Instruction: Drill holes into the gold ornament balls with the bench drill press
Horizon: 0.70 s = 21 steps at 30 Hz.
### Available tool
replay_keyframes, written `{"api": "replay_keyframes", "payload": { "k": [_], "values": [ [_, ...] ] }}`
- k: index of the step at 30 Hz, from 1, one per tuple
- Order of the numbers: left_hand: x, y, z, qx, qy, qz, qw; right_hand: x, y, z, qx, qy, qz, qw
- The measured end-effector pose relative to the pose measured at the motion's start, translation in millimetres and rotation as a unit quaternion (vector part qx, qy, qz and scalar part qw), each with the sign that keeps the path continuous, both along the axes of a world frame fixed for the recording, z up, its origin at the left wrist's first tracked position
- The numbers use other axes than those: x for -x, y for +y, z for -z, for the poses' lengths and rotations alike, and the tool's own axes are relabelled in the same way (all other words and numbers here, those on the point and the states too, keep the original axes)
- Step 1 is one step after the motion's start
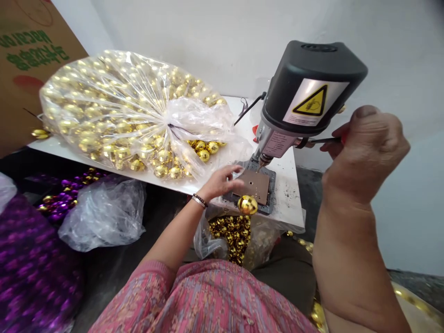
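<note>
My right hand (373,134) is closed round the feed handle (328,140) of a small bench drill press (314,88). The drill bit (260,167) points down at a brown board (255,185) with a hole in it, on the press's grey base (272,192). My left hand (225,180) reaches over the board's left edge with its fingers apart and nothing in them. A shiny gold mirrored ball (247,205) shows just below the fingertips, apart from them, at the front edge of the base. Whether it rests there or is in the air I cannot tell.
A large clear bag (114,106) of gold balls covers much of the white table (287,194). Below the table edge is an open bag of gold balls (232,236). Purple balls (31,268) and a crumpled plastic bag (104,212) lie left; a cardboard box (34,69) stands behind.
</note>
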State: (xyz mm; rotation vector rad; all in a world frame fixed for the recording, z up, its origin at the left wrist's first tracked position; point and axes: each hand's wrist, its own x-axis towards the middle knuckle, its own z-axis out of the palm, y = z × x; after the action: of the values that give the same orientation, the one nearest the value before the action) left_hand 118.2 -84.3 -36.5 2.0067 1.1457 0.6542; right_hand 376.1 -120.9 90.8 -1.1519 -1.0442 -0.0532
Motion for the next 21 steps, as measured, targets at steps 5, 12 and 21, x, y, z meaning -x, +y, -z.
{"api": "replay_keyframes", "payload": {
  "k": [5, 12, 21],
  "values": [
    [25, 49, -30.2, -0.111, 0.201, -0.235, 0.944, 7, -7, 0.8, -0.013, 0.008, -0.003, 1.000],
    [29, 74, -30.0, -0.042, 0.401, -0.206, 0.892, 13, -17, 3.5, 0.010, -0.004, 0.018, 1.000],
    [35, 14, -20.8, 0.198, -0.188, -0.057, 0.960, 11, -16, 8.4, 0.015, -0.018, 0.027, 0.999]
  ]
}}
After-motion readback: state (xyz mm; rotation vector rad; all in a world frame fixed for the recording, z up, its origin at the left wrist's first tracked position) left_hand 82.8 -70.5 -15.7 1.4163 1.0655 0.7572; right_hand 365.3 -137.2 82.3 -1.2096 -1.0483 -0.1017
